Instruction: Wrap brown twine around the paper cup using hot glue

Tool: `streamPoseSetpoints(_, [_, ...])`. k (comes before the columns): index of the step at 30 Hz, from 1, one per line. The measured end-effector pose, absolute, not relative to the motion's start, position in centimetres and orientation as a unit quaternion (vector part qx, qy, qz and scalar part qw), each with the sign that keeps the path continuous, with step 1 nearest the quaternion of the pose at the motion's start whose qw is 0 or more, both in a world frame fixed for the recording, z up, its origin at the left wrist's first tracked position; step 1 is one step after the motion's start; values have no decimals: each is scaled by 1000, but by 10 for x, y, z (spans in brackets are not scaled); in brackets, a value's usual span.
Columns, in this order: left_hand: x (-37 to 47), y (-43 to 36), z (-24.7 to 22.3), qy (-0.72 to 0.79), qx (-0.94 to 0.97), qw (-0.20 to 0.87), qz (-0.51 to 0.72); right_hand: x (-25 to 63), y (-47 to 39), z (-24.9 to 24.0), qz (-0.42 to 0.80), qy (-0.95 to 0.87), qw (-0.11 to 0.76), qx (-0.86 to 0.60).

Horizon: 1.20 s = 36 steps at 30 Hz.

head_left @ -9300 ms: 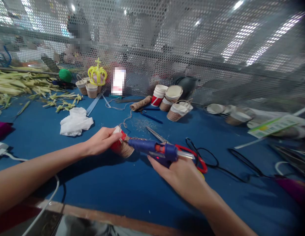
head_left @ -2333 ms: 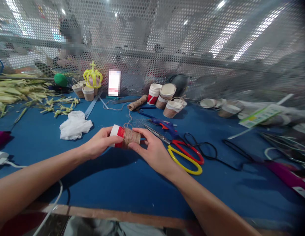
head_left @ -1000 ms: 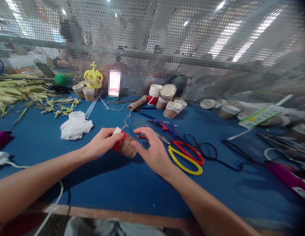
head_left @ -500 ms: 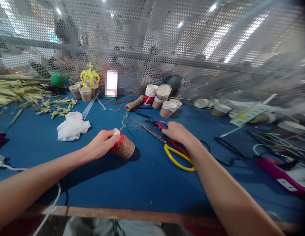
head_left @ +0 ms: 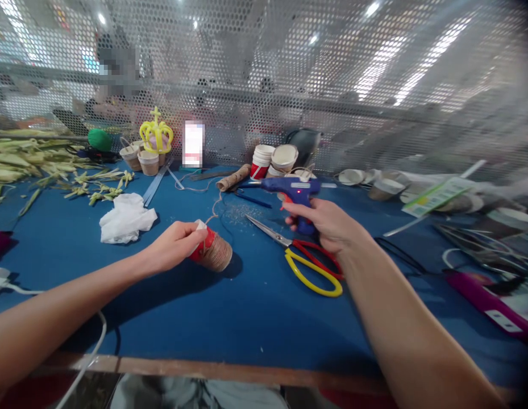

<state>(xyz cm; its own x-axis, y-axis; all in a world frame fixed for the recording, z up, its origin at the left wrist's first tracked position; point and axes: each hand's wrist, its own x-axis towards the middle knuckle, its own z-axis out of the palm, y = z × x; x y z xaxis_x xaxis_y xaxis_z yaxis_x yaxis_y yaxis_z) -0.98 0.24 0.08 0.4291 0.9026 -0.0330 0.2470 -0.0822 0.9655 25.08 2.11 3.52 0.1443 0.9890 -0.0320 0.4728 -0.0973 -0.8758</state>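
Note:
My left hand (head_left: 181, 244) is closed around the rim end of a red paper cup (head_left: 205, 243), which lies tilted just over the table. Brown twine (head_left: 219, 254) is wound round its lower part, and a loose strand runs back to a twine roll (head_left: 233, 178). In my right hand (head_left: 325, 221) is a blue glue gun (head_left: 295, 188), raised above the table, nozzle pointing left, a small red light lit on its side. Scissors (head_left: 312, 267) with one red and one yellow handle lie beneath and beside that hand.
Crumpled white tissue (head_left: 127, 218) lies left of the cup. Behind stand wrapped cups (head_left: 148, 163), a yellow crown (head_left: 156, 136), a phone (head_left: 192, 145) and stacked cups (head_left: 262, 159) before a perforated metal screen (head_left: 238, 68). Corn husks (head_left: 29, 156) spread left; a purple power strip (head_left: 485, 301) sits right.
My right hand has lifted the glue gun off the table, turning its nozzle to the left. The scissors' handles are more exposed. My left hand and the cup have barely moved.

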Motion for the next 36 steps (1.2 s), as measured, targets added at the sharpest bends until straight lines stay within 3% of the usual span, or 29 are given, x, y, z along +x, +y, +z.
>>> streamPoseSetpoints(2, [-11,3,1,431,666,520,318,241,7,44,413,-555,409,-595])
streamPoseSetpoints(7, [-12,6,-3,425,669,523,314,218,-24,43,405,-629,370,-551])
streamPoseSetpoints(12, [-11,9,-2,434,658,537,300,207,-42,33,313,-705,296,-564])
streamPoseSetpoints(19, [-7,8,3,438,624,563,320,200,-50,26,148,-793,288,-516])
streamPoseSetpoints(30, [-9,9,0,458,633,530,330,198,-53,16,164,-795,291,-507])
streamPoseSetpoints(36, [-6,7,3,448,621,562,314,198,-54,21,173,-820,260,-479])
